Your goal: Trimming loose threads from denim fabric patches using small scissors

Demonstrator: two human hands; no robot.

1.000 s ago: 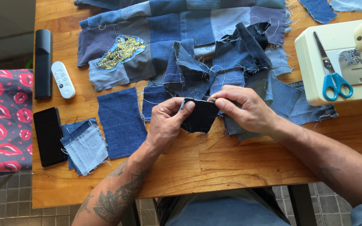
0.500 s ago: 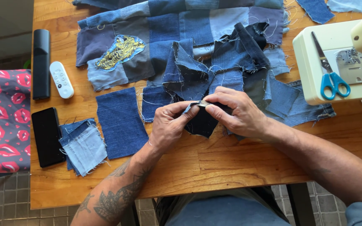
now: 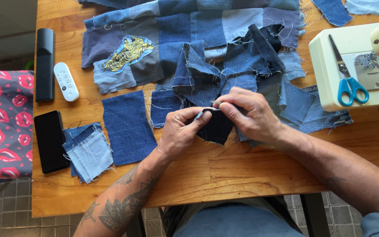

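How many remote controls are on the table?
2: a long black remote by the table's left edge, and a small white remote just right of it. None looks hidden.

The sewing machine (image 3: 356,66) is cut off at three o'clock, and both hands hide most of the dark denim patch (image 3: 218,127).

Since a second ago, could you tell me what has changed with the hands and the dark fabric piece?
The left hand and right hand have drawn closer, pinching the top edge of the dark denim piece together and hiding more of it. Both keep hold. The scissors, phone and patchwork have not moved.
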